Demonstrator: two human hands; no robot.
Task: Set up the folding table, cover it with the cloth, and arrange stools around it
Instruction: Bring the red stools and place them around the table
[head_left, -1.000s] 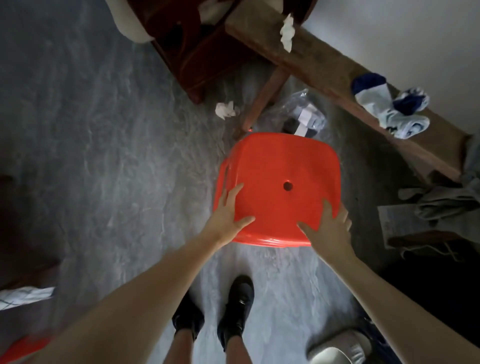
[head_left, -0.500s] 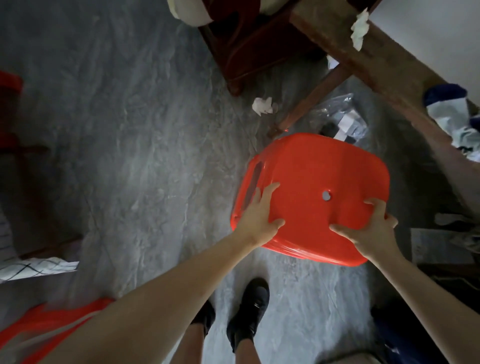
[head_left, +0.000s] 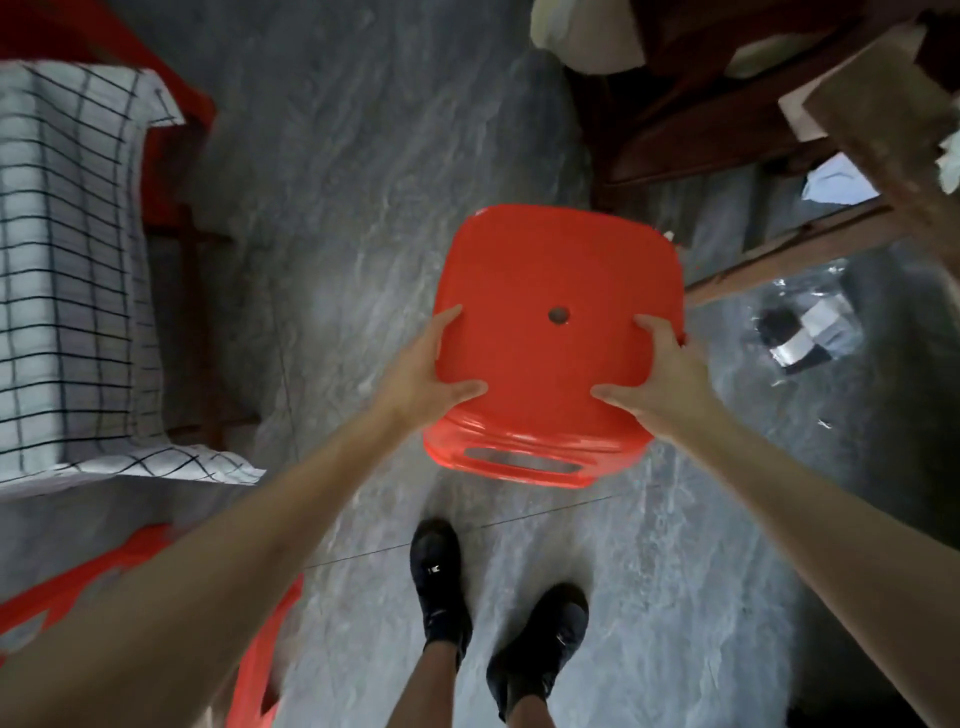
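Red stool (head_left: 556, 332) held off the floor w/ both hands: left hand (head_left: 423, 371) and right hand (head_left: 657, 374) clamp opposite seat edges, thumbs on top, prob. for balanced carrying. Cloth-covered table (head_left: 67, 270) sits at left (legs mostly hidden). Fingers curl under the seat, unseen; stool legs hidden too.

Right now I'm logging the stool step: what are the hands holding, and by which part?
Both hold the red stool by its seat: left hand at the left edge, right hand at the right edge, thumbs on top.
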